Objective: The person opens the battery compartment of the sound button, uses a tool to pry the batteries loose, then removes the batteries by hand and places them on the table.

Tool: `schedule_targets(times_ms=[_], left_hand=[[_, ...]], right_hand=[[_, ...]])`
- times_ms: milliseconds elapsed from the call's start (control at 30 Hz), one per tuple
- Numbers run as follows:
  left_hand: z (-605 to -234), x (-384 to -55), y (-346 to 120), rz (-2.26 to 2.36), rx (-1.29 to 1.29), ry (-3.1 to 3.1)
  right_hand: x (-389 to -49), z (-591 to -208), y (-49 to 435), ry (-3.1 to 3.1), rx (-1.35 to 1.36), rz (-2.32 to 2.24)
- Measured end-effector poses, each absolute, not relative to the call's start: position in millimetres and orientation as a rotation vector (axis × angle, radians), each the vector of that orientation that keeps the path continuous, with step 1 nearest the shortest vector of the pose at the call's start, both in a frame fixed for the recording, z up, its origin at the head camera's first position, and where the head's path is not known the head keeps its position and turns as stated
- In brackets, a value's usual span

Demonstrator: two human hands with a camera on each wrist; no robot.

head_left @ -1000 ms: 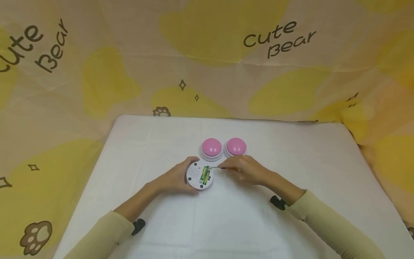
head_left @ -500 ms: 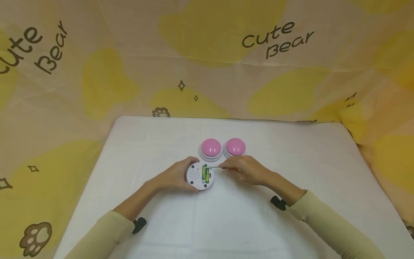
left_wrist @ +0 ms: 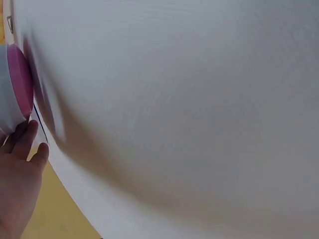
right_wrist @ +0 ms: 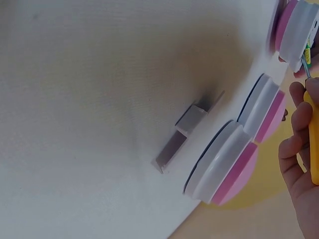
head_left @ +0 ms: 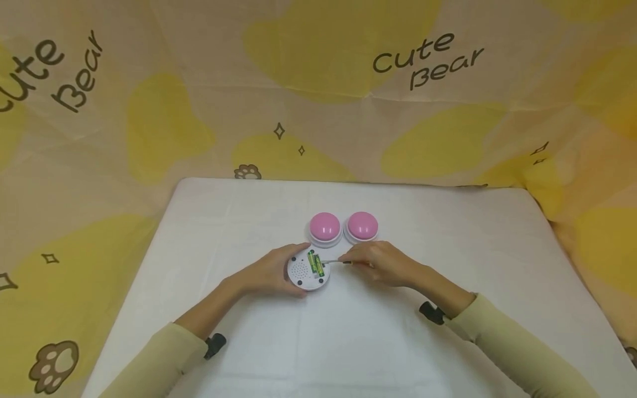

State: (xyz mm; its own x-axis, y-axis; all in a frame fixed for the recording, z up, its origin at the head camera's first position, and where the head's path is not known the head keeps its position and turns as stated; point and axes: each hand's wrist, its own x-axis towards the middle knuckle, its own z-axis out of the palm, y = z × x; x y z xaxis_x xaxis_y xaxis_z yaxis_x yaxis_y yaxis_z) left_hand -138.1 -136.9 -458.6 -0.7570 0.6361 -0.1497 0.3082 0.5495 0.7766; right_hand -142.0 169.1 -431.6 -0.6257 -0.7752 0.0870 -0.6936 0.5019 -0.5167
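My left hand point(head_left: 271, 272) grips a round white push button point(head_left: 301, 282) by its rim, its underside facing up in the head view. Two green batteries point(head_left: 316, 263) show in its uncovered compartment. In the left wrist view, the pink dome point(left_wrist: 21, 79) of this button faces the table, just above the fingers. My right hand point(head_left: 380, 263) holds a screwdriver point(right_wrist: 313, 134) by its yellow handle. The thin metal shaft point(head_left: 334, 261) points left, its tip at the right side of the compartment; whether it touches a battery cannot be told.
Two more pink push buttons point(head_left: 325, 226) stand dome up on the white table point(head_left: 224, 221), beyond my hands. In the right wrist view a small white plastic piece point(right_wrist: 192, 119) lies beside them. A patterned yellow cloth point(head_left: 308, 99) hangs behind the table.
The push button has turned anticlockwise in my left hand, so its batteries now lean left. The screwdriver tip has shifted from the batteries' upper end to the compartment's right side.
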Motion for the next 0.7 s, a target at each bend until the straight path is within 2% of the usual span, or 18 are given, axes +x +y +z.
schedule_targets(times_ms=[700], left_hand=[[-463, -136, -127, 1.052, 0.711, 2.437]], right_hand=[[-137, -431, 169, 2.585, -1.281, -0.745]])
